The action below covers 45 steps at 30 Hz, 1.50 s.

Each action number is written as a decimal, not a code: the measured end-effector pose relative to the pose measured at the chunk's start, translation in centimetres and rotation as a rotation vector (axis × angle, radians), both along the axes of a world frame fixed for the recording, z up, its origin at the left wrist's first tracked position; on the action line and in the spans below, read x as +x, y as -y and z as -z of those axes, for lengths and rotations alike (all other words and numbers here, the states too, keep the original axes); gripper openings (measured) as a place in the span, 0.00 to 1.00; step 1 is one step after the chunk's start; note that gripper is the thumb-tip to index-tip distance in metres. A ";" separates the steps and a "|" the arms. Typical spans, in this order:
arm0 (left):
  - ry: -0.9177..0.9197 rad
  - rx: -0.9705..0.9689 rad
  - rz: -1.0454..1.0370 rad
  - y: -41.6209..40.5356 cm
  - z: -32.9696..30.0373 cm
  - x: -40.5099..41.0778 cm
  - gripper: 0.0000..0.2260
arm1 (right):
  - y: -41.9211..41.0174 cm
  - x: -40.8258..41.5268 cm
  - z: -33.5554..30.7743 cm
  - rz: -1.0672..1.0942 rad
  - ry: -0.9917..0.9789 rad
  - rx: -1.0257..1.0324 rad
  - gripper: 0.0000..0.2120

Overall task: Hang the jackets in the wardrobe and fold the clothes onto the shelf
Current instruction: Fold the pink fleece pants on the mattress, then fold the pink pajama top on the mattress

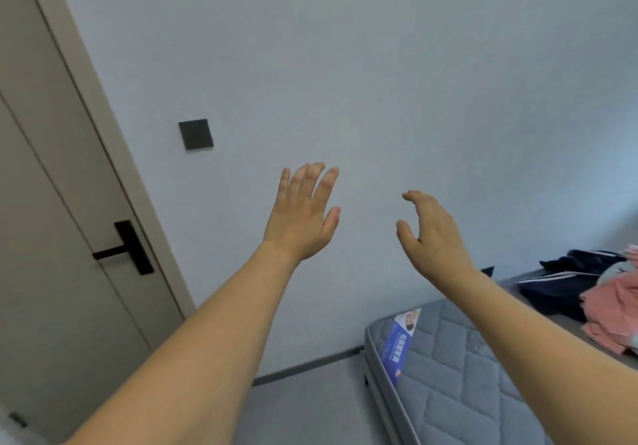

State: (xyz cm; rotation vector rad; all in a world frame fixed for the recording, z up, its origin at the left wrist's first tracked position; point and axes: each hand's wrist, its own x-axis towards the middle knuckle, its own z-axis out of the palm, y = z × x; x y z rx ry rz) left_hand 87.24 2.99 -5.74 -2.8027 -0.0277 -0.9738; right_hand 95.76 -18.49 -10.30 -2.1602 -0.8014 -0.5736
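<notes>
Both my arms reach out in front of a plain wall. My left hand [303,213] is raised with straight, spread fingers and holds nothing. My right hand [431,234] is beside it, fingers loosely bent, also holding nothing. At the far right, a dark navy jacket with white stripes [556,286] lies on a grey mattress [459,368]. Pink clothes [611,310] are heaped next to the jacket, cut off by the frame edge. Both hands are well above and to the left of the clothes. No wardrobe or shelf is in view.
A beige door [51,237] with a black handle [124,248] stands shut on the left. A dark square wall switch [195,134] sits on the wall. Grey floor [310,406] lies between the door and the mattress.
</notes>
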 end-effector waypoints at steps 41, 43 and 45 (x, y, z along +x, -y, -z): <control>-0.824 -0.057 0.970 61.2 73.7 81.2 0.28 | 52.1 56.4 75.4 1.166 -0.489 -0.357 0.27; -0.596 -0.102 0.985 61.8 77.0 81.1 0.21 | 52.2 56.2 77.1 1.183 -0.410 -0.378 0.26; -0.440 -0.191 1.009 61.5 78.8 80.9 0.15 | 52.4 56.3 77.2 1.187 -0.374 -0.372 0.25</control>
